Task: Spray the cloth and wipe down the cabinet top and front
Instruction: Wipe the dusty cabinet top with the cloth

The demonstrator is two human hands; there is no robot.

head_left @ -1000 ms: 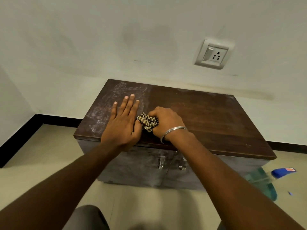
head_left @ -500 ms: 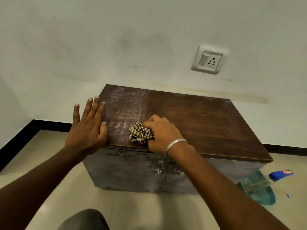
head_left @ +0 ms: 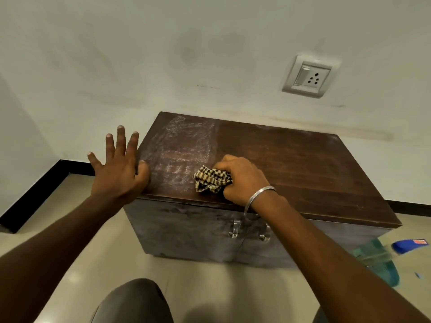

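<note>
Head view: right hand (head_left: 242, 180) grips the bunched checked cloth (head_left: 211, 180), pressed on the cabinet top (head_left: 303, 164) near its front edge. Left hand (head_left: 119, 169) holds nothing, fingers spread straight, thumb at the top's left edge. Step in hand, as judged: wiping the top. A pale dusty patch (head_left: 184, 148) lies just left of the cloth, so the next move calls for firm strokes leftward across it. The cabinet front (head_left: 186, 229) looks smeared and probably unwiped.

Checked tan-black cloth (head_left: 211, 179), brown cabinet (head_left: 291, 164)
</note>
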